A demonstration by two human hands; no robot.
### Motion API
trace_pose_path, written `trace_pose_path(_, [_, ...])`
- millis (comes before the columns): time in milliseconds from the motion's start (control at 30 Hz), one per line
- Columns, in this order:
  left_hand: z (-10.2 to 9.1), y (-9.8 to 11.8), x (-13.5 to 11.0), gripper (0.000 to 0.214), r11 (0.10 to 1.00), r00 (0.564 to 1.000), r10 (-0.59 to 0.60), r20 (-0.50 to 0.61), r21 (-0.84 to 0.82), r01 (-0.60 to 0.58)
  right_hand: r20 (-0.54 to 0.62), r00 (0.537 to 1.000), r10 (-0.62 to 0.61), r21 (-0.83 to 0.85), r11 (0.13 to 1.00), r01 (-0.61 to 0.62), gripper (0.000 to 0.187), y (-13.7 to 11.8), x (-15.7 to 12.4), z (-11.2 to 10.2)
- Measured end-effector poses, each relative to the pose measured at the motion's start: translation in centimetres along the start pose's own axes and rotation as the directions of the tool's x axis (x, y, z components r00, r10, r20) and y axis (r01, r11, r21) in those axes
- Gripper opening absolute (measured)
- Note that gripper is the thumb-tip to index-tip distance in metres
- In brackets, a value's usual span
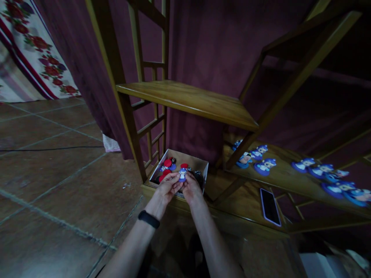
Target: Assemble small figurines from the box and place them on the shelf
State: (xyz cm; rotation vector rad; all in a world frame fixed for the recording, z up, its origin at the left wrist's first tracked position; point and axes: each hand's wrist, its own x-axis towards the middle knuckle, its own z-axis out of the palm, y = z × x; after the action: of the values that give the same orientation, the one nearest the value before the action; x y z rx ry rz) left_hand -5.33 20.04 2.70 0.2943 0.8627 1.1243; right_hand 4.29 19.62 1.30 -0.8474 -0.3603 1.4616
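A small purple-and-white figurine on a round base is held upright between my two hands. My left hand, with a black band on its wrist, pinches it from the left. From the right side, the fingers of my right hand close on it too. Just beyond and below both hands stands an open cardboard box. Inside it lie several red, purple and dark pieces, such as a red one; my hands hide part of its contents.
The box rests on the bottom board of a wooden shelf unit. Several similar purple and blue figurines stand on a board to the right. A phone lies on the lower board. A dark cable crosses the tiled floor at left.
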Motion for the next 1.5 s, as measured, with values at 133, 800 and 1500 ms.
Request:
trace_pose_path(133, [-0.5, -0.4, 0.4, 0.010, 1.000, 1.000, -0.005, -0.022, 0.002, 0.005, -0.077, 0.997, 0.027, 0.015, 1.000, -0.026, 0.013, 0.6, -0.1, 0.0])
trace_pose_path(800, [-0.4, 0.4, 0.4, 0.022, 0.982, 0.981, 0.178, -0.074, 0.081, -0.172, 0.040, 0.998, 0.057, -0.111, 0.992, -0.052, 0.024, -1.9, -0.3, -0.5])
trace_pose_path(1500, [0.1, 0.6, 0.2, 0.025, 0.830, 0.874, 0.485, -0.013, 0.320, -0.456, 0.005, 0.996, 0.094, -0.110, 0.990, -0.093, 0.014, -2.6, -0.9, 0.0])
